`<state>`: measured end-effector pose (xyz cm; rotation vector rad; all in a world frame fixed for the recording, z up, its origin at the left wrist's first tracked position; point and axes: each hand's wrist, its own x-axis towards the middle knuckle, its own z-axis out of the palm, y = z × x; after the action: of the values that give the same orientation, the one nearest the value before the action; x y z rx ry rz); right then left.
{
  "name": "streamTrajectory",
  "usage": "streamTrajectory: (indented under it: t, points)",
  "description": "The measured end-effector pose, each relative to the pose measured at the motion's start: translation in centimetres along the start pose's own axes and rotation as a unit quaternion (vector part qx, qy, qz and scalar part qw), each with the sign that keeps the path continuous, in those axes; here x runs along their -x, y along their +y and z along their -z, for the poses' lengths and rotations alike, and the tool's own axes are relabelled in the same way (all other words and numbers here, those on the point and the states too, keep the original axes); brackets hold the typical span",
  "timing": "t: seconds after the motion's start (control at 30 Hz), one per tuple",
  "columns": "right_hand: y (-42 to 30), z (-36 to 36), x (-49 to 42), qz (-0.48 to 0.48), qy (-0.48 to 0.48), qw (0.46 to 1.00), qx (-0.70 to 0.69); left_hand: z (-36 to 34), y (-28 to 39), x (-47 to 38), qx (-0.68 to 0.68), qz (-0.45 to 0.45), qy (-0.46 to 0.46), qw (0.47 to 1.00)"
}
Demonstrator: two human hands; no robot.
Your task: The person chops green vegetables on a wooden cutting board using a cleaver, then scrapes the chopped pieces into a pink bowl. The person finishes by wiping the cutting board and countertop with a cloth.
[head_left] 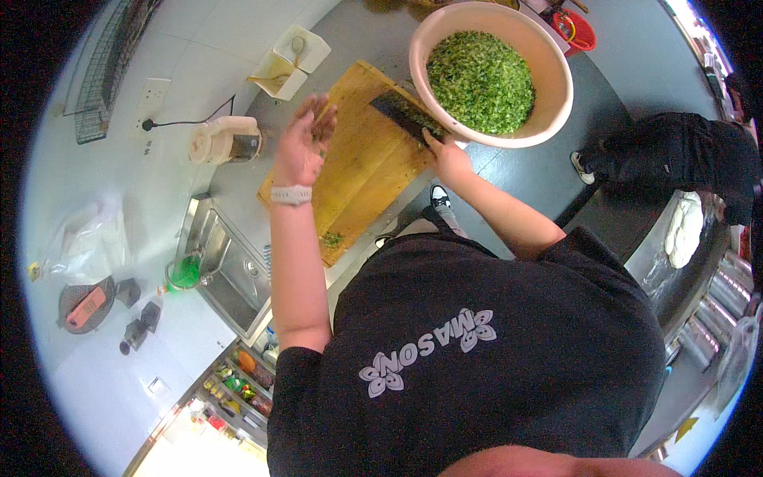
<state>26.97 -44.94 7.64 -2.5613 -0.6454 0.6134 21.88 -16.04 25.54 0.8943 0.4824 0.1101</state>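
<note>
My right hand point(451, 160) grips a cleaver point(405, 117), its broad dark blade lying over the right part of a wooden cutting board point(363, 161). Green bits cling to the blade. My left hand point(304, 143) is raised above the board's left side, fingers apart, holding nothing, with a few green specks on the palm. A large pale plastic basin point(557, 113) stands beyond the blade at the right, its rim close to my right hand. Finely chopped greens point(483, 80) fill much of it. A small heap of chopped greens point(332, 239) lies at the board's near corner.
Two white containers point(310, 50) with spoons stand behind the board. A countertop appliance point(223, 140) sits left, plugged into the wall. Nearer is a steel sink point(238, 262). At right, a person in dark clothes point(661, 155) stands by a counter with white dough point(684, 229).
</note>
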Motion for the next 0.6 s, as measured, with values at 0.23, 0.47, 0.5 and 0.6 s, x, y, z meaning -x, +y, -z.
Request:
streamTrajectory:
  t: [0.23, 0.47, 0.5, 0.6]
  points:
    - [1.1, -7.4, -0.8, -0.019, 0.063, 0.995, -0.077, 9.8, -2.2, 6.5, 0.033, 0.024, 0.089, 0.995]
    - [-9.1, -13.4, 3.3, -0.011, -0.036, 0.988, -0.153, 16.4, -1.7, 10.5, 0.052, 0.032, 0.078, 0.995]
    - [-10.6, -13.9, 3.7, -0.013, -0.058, 0.985, -0.160, 17.0, -1.6, 10.8, 0.055, 0.035, 0.073, 0.995]
    - [-13.8, -14.9, 4.5, 0.008, -0.099, 0.981, -0.168, 18.5, -1.4, 11.8, 0.061, 0.044, 0.072, 0.995]
